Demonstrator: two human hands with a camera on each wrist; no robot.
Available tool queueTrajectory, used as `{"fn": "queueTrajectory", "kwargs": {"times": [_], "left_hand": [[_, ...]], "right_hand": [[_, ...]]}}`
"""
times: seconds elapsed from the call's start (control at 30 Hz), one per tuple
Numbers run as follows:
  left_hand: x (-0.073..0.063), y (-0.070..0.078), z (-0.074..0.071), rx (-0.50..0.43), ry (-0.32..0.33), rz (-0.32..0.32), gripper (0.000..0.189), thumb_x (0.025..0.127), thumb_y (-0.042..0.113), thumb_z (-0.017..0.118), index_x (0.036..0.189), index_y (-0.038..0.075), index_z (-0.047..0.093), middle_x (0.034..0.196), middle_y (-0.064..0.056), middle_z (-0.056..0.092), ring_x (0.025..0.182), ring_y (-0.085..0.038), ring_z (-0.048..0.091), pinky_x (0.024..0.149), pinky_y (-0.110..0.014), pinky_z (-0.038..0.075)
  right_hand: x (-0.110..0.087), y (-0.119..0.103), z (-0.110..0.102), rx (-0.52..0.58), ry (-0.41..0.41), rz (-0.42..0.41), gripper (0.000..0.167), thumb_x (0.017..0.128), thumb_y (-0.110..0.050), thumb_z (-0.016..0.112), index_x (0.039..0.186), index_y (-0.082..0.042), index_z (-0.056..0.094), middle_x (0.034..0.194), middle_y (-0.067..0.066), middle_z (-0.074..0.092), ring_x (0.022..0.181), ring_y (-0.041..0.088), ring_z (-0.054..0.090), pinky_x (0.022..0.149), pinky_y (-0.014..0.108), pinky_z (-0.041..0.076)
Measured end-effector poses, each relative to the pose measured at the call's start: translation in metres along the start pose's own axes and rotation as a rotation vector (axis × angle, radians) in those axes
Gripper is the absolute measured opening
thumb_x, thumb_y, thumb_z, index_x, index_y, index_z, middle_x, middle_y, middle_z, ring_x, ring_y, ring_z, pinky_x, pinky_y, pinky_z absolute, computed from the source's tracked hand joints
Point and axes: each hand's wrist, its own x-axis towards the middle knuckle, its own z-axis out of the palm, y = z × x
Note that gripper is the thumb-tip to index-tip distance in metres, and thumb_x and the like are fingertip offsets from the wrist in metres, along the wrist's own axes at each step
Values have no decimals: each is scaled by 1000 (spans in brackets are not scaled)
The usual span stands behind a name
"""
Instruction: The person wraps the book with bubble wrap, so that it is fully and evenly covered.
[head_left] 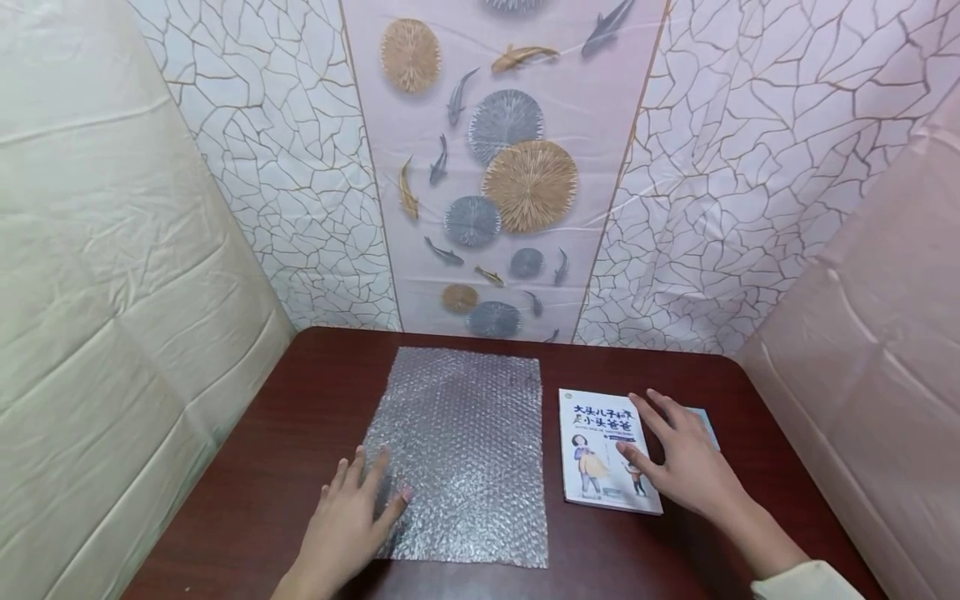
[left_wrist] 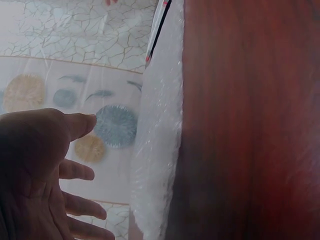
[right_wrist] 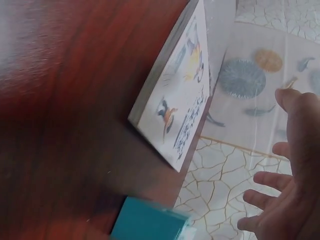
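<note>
Left grip (head_left: 341, 518): spread wide with nothing held; poised at the left side of the bubble-wrap sheet, toward the worktop's near edge.
Right grip (head_left: 688, 463): likewise wide and unfilled; held over the right side of the book, a gap being shown in the right wrist view.
Book (head_left: 600, 458): laid flat, cover up, on the right half of the worktop, just beside the sheet and apart from it.
Bubble-wrap sheet (head_left: 465, 454): spread flat left of the book, its long sides run from near the far edge toward the near edge.
Teal item (right_wrist: 147, 220): set beyond the book toward the right edge; largely covered by the right grip in the head view, so its kind cannot be told for certain.
Step in hand: judged to be a reach or pause, with nothing yet lifted.
Next move: if the book is to be picked up, fingers are judged to be needed lower, closed on its edges; the thin sheet would call for a pinch at a corner.
Worktop (head_left: 255, 467): dark reddish-brown, wood-grained, with rounded far corners.
Room: patterned cloth (head_left: 517, 267) is hung behind the far edge; quilted pale panels (head_left: 97, 350) are set along both sides.
</note>
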Motion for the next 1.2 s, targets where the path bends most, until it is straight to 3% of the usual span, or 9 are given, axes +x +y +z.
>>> {"fn": "queueTrajectory", "kwargs": {"times": [0.07, 0.2, 0.67, 0.97, 1.2], "left_hand": [[-1, 2, 2, 6, 3, 0, 76, 109, 60, 61, 168, 13, 47, 169, -38, 40, 153, -69, 39, 109, -88, 42], [-4, 3, 5, 14, 12, -11, 73, 108, 55, 66, 166, 13, 50, 166, -40, 44, 149, -71, 43, 101, -88, 47], [-15, -4, 19, 28, -7, -74, 72, 105, 60, 69, 161, 16, 57, 165, -36, 48, 141, -65, 53, 95, -86, 52], [-22, -3, 22, 76, 42, -100, 67, 98, 50, 79, 154, 17, 64, 153, -34, 59, 135, -58, 58, 91, -80, 54], [-25, -1, 23, 114, 14, -129, 65, 95, 53, 82, 148, 17, 69, 148, -31, 63, 130, -54, 60, 91, -72, 54]], "right_hand": [[5, -3, 1, -1, -34, -4, 84, 99, -50, 80, 167, -14, 48, 167, 27, 46, 148, 57, 48, 116, 81, 40], [15, -9, 4, 8, -89, 2, 85, 99, -51, 79, 169, -15, 46, 170, 27, 43, 154, 55, 44, 126, 81, 27], [49, -20, 23, 69, -154, 5, 82, 102, -45, 79, 171, -19, 43, 172, 25, 42, 153, 53, 50, 131, 79, 19], [67, -24, 38, 106, -176, -40, 77, 103, -42, 78, 169, -17, 47, 171, 24, 45, 154, 53, 49, 129, 83, 16], [76, -23, 54, 107, -199, -64, 75, 104, -41, 77, 169, -16, 47, 170, 23, 47, 155, 50, 49, 127, 85, 17]]}}
